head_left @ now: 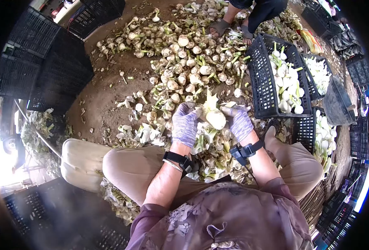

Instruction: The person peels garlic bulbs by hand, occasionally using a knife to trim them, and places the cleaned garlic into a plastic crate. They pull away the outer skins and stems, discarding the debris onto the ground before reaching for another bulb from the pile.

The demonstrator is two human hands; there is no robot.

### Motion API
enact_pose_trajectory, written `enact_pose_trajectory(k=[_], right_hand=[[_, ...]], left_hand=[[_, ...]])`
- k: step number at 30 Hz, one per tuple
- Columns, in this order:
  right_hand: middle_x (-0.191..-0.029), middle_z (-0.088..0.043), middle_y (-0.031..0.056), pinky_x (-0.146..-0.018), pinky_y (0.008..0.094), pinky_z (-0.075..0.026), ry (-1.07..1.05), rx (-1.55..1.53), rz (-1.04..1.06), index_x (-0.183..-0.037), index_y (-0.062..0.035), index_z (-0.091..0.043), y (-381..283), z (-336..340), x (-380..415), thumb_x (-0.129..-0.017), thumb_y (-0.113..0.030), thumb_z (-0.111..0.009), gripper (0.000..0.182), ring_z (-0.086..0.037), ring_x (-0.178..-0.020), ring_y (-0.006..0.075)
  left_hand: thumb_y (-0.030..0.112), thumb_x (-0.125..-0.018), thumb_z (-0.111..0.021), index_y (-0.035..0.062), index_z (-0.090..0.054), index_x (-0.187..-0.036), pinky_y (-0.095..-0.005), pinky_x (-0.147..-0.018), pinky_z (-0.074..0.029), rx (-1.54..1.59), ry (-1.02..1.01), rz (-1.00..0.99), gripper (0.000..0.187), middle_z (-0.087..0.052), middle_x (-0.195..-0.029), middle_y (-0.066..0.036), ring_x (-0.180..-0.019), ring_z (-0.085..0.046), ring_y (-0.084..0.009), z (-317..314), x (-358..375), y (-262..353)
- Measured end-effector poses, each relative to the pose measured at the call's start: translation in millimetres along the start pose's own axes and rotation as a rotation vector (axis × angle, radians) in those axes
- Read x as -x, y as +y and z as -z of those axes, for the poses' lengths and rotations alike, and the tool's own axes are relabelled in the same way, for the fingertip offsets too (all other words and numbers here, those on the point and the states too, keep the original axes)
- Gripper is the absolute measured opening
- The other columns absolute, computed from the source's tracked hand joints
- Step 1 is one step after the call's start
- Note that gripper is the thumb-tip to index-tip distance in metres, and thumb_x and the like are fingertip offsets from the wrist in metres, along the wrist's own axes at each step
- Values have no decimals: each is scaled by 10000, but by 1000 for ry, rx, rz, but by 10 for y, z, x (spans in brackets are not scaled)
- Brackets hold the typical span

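Note:
Both of my hands wear pale purple gloves and meet in front of me at one garlic bulb [216, 119], round and whitish, with pale yellow-green leaves sticking up from it. My left hand [185, 123] is closed at the bulb's left side, with thumb and fingers pinched on its outer skin. On the other side my right hand [238, 121] pinches skin or leaf at the bulb's upper right. Loose peelings [218, 152] lie beneath the hands. Beyond them spreads a large heap of unpeeled bulbs [184, 68] with cut stems.
A black crate [258, 79] of cleaned white bulbs stands at the right, with more filled crates beside it. A black bucket [338, 102] is farther right. Another person's feet [220, 27] are behind the heap. Stacked black crates [59, 66] stand at left.

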State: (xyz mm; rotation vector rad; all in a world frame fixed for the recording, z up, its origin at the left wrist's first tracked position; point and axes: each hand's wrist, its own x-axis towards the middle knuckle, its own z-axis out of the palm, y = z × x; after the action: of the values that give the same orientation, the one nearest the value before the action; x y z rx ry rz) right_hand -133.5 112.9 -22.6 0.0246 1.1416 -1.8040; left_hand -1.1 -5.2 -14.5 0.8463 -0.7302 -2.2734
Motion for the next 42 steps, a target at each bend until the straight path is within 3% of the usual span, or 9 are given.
enact_pose_trajectory(k=[3,7,9,13,17,23,25,32,42], right_hand=[[-747,-663,69,-542,278,-504,117,-31,-131,-839,-47,-668,287,333,-239,-745,-78,-685,100,-635,-638,169],[-735,-657,80,-515,302,-504,-17,792,661,-814,-4,-662,454,413,-423,-749,-104,-692,123,-618,-581,194],[-736,-658,76,-549,294,-508,198,231,-25,-826,0,-666,133,118,-166,-768,-124,-688,139,-617,-617,169],[-672,-635,59,-475,280,-451,315,437,-37,-822,-33,-665,272,501,-291,-789,-147,-667,118,-566,-551,149],[-663,-630,22,-409,211,-445,293,283,100,-836,-59,-652,-2,347,-96,-803,-136,-644,84,-574,-501,102],[-789,-647,50,-597,255,-509,177,550,398,-928,-27,-662,-259,4,118,-828,-41,-606,115,-613,-673,132],[-837,-648,70,-653,275,-504,113,1048,852,-946,-33,-658,-243,-66,155,-800,-39,-631,149,-624,-721,155],[-854,-639,105,-651,312,-503,4,1397,1046,-942,-59,-660,-194,-262,312,-761,-40,-645,183,-634,-728,225],[-762,-648,103,-450,264,-515,209,30,277,-907,1,-627,-184,40,139,-837,-60,-589,101,-612,-536,175]], left_hand=[[-105,-762,-584,16,-589,-909,-202,-611,-466,-187,55,-120,190,-607,-782,-21,-675,-565,-85,-171,99,88],[-109,-758,-583,16,-593,-898,-196,-632,-469,-307,17,-151,188,-617,-799,-30,-703,-573,-84,-234,190,143],[-104,-757,-600,14,-585,-919,-196,-654,-474,-301,-15,-165,201,-620,-821,-32,-723,-578,-88,-238,217,192],[-53,-756,-652,8,-577,-943,-205,-655,-484,69,-279,-54,211,-626,-843,-52,-724,-585,-98,-308,284,414],[122,-800,-669,23,-677,-938,-258,-673,-480,-991,-637,89,170,-663,-780,-36,-689,-582,-100,-171,217,199],[235,-824,-674,-45,-665,-887,-240,-567,-426,-781,-137,211,287,-596,-644,-11,-614,-507,-68,-323,155,115],[254,-825,-675,-17,-668,-836,-201,-473,-372,-765,-103,218,272,-553,-617,40,-531,-457,-32,-348,114,108],[66,-765,-634,-35,-673,-830,-228,-523,-396,-634,-39,197,127,-617,-673,-10,-551,-499,-77,-298,75,75],[111,-741,-675,-55,-661,-804,-258,-531,-427,-917,43,172,178,-646,-698,-59,-579,-551,-112,-3,-81,-206]])
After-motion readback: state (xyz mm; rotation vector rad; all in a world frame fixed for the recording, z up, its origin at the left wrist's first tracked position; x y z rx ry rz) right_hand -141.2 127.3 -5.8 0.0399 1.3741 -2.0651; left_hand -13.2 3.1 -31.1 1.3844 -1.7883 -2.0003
